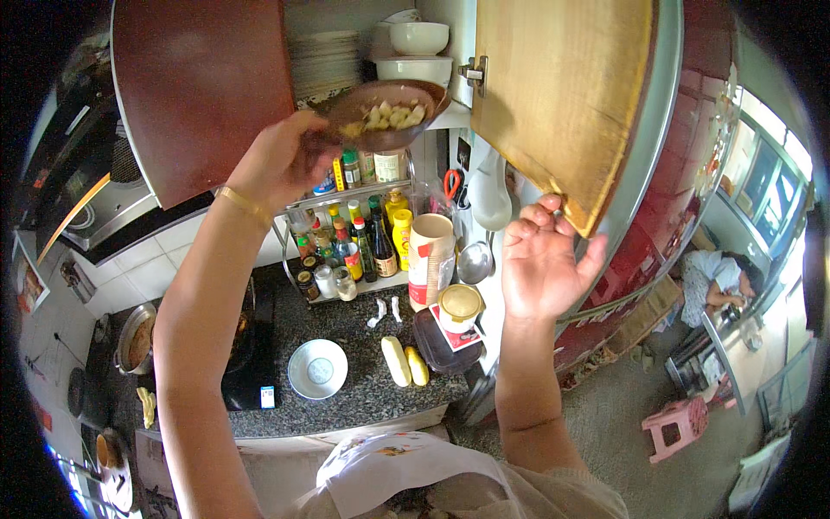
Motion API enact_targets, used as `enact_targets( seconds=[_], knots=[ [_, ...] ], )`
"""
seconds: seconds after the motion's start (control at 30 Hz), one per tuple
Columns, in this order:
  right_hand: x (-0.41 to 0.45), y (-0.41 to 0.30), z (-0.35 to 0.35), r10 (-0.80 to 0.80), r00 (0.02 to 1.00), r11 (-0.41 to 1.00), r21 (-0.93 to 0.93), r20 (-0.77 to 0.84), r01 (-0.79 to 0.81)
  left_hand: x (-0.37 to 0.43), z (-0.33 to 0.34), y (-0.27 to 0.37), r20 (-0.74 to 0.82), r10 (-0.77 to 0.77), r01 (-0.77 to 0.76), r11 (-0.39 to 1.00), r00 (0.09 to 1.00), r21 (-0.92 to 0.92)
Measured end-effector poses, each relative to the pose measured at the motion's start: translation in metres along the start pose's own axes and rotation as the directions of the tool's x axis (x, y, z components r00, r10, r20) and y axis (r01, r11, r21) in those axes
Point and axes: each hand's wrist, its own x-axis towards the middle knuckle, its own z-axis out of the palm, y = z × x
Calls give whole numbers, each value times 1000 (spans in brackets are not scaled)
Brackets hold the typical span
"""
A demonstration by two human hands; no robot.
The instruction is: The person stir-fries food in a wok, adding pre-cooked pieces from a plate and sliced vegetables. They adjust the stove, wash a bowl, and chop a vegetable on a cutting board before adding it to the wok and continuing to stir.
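Raised before the open wall cupboard, my left hand (pixel 285 156) grips the rim of a brown translucent bowl (pixel 337 113). Pale chopped pieces (pixel 395 115) lie in that bowl, which is tilted and slightly blurred. To the right, my right hand (pixel 545 266) is palm up, its fingertips at the lower corner of the cupboard's wooden door (pixel 557 97); the thumb is spread out. Behind the bowl, white bowls (pixel 419 39) and a stack of plates (pixel 324 61) stand in the cupboard.
Below, a spice rack (pixel 363 285) holds sauce bottles. An empty metal bowl (pixel 318 369), two peeled vegetables (pixel 397 361), paper cups (pixel 429 259) and a lidded tub (pixel 460 305) are on the granite counter (pixel 337 418). A pot (pixel 135 340) stands left. Another person (pixel 713 282) sits far right near a pink stool (pixel 677 425).
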Motion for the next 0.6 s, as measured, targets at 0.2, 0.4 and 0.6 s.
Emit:
enact_targets(
  seconds=[0.2, 0.4, 0.6],
  knots=[
    [5, -2, -16, -108, 893, 776, -524, 437, 351, 56, 30, 24, -195, 100, -105, 994, 976, -13],
    [9, -17, -7, -76, 892, 619, -680, 445, 392, 123, 48, 56, -300, 256, -291, 953, 919, -80],
    [-36, -34, -22, -6, 957, 515, -819, 291, 252, 168, 59, 98, -469, 428, -486, 874, 772, -1]
  ],
)
